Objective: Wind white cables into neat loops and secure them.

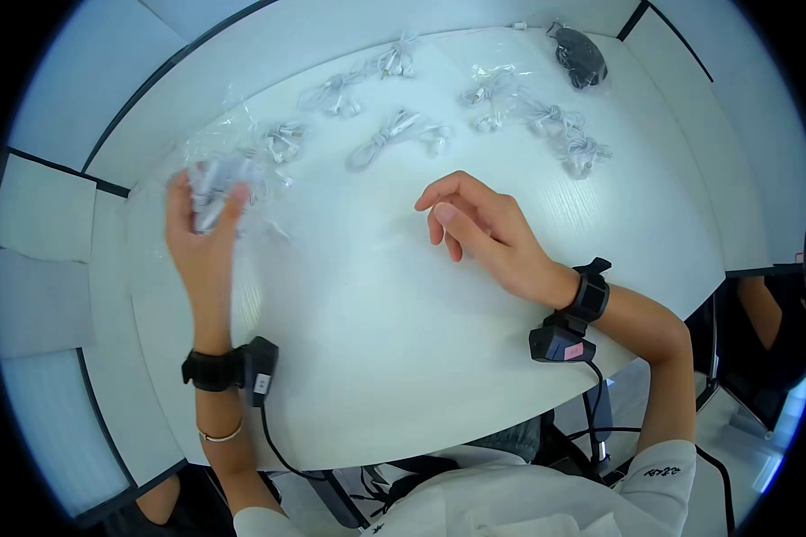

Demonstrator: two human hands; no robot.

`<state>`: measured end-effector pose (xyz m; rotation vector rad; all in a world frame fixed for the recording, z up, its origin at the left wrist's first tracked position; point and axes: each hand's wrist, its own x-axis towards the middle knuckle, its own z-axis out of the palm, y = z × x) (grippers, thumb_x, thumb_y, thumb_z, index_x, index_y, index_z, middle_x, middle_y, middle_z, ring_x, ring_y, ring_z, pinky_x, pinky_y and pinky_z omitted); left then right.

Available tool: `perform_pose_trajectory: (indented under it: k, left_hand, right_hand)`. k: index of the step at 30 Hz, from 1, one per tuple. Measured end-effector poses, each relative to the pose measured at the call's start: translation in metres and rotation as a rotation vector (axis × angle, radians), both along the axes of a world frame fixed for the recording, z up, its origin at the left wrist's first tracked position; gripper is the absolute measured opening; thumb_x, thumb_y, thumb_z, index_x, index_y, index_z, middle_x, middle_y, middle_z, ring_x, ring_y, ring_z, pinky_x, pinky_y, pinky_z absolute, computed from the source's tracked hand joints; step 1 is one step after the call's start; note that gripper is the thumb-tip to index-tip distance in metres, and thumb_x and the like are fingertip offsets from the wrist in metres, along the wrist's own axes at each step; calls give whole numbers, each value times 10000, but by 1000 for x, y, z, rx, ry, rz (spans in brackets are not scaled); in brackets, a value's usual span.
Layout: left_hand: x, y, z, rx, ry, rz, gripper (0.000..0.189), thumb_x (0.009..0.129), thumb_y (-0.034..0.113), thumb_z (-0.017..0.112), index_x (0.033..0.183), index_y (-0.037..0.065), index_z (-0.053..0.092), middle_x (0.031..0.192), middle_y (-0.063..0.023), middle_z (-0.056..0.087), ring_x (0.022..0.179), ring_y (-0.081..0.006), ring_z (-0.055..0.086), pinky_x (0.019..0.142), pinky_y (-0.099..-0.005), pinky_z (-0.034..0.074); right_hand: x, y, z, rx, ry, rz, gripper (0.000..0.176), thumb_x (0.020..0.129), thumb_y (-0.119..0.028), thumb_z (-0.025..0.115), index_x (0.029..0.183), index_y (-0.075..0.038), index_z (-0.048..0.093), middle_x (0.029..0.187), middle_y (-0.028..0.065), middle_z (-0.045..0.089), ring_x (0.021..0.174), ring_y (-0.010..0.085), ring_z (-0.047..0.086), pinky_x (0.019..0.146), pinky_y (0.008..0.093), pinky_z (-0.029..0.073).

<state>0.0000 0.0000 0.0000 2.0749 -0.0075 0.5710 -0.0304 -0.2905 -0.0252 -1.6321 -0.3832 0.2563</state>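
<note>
My left hand [203, 215] is at the left of the table, its thumb and fingers around a bundle of white cable [217, 183] with clear plastic about it. Clear plastic bags [228, 134] lie just behind that hand, beside a coiled white cable [283, 140]. Over the middle of the table is my right hand [475, 224], fingers loosely curled and apart, with nothing in them. Behind it lies a tied white earphone cable [398, 136].
More white cable bundles lie at the back [333, 94] and back right [584, 150]. A dark grey bundle in clear plastic [580, 58] is at the far right corner. Low panels [242, 54] border the table [376, 358]. Parts of other people show at both lower sides.
</note>
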Motion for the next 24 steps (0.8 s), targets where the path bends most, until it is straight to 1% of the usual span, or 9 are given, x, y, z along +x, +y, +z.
perform_pose_trajectory:
  k: [5,9,10,15,16,19,20,23,24]
  left_hand:
    - [8,25,14,86,18,69,464,803,140,707,1178,-3,474,1036,-110,599,922,-139,565,787,-229,442]
    - [11,44,11,376,249,171,399,812,188,684,1155,53,530,1062,-133,603,937,-183,584,836,-286,443]
    - [8,40,9,485,290,229,402,805,168,673,1170,69,535,1085,-133,603,1002,-235,574,894,-325,425]
    - [11,20,4,689,-149,-26,358,805,65,614,1158,74,555,1204,-114,540,1153,-284,481,1005,-366,336]
    - [8,7,7,774,-124,-58,345,795,46,608,1136,82,565,1217,-108,528,1160,-278,472,1014,-357,320]
    - [10,3,-16,805,113,-188,305,788,41,606,1089,77,576,1187,-99,540,1156,-253,478,1007,-343,328]
    - [12,-5,-19,763,41,-139,205,781,14,596,982,45,571,1051,-90,567,1060,-225,521,948,-308,366]
    - [16,-1,-14,490,42,-160,137,770,-12,592,890,31,542,926,-82,550,939,-213,536,886,-286,390]
    - [14,-5,-9,471,-36,-103,126,763,-35,585,848,24,513,882,-72,526,870,-201,526,829,-277,399]
  right_hand:
    - [-1,-3,-2,-23,-30,48,165,945,-172,436,1011,-53,530,676,5,546,548,50,480,506,207,369]
    - [1,-3,1,-35,7,106,156,954,-173,451,999,-55,544,716,16,561,586,48,482,532,190,380]
    - [1,-4,0,-37,-12,108,153,951,-169,454,995,-54,546,714,16,561,583,46,481,531,187,380]
    - [-1,-2,-1,-58,-26,95,123,914,-114,454,988,-61,537,681,9,556,561,56,465,518,220,357]
    - [-1,-2,-1,-58,-30,98,120,910,-107,456,987,-62,537,683,11,557,561,59,466,519,220,358]
    - [-1,-3,-4,-70,-35,110,126,887,-78,463,991,-64,533,693,12,560,561,67,472,523,223,366]
    - [0,-3,2,-86,-1,118,143,862,-57,479,995,-63,529,714,14,564,564,73,478,528,227,374]
    - [-1,-3,-2,-77,-17,124,143,857,-51,493,995,-62,529,729,16,565,572,75,485,533,233,382]
    - [-1,-3,-2,-50,-62,135,122,938,-126,463,1008,-62,540,723,2,548,576,39,456,512,190,351]
